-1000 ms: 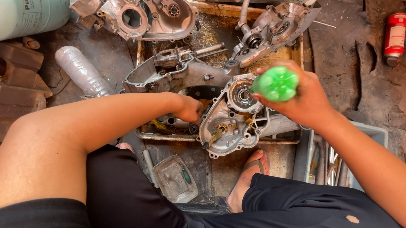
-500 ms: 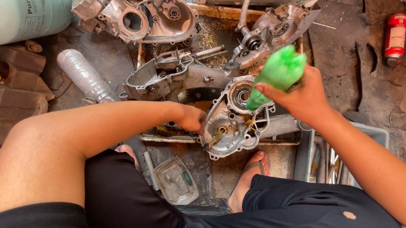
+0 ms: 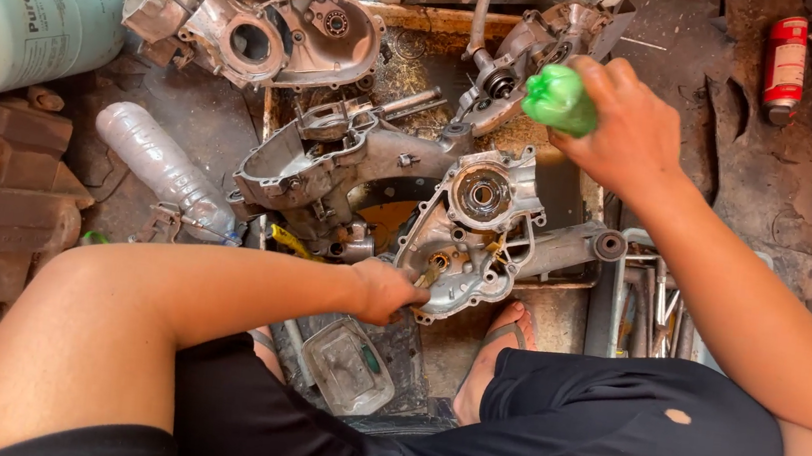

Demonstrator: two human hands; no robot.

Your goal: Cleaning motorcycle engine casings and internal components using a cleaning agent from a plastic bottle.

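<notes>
two hands over an engine case, one green bottle raised at one o'clock
one engine case [image 3: 471, 230] lies long axis five to eleven; left hand [image 3: 387, 291] fingers curled shut on its lower edge; right hand [image 3: 627, 131] wrapped closed around the green bottle [image 3: 558, 99], pointing toward nine, lifted higher than half a second ago; three more casings sit around

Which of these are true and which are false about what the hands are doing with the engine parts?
1. The right hand holds a green bottle. True.
2. The left hand rests at the engine case edge. True.
3. The red can lies between the person's feet. False: it lies far off, top right.
4. The clear plastic bottle stands upright. False: it lies on its side.
</notes>
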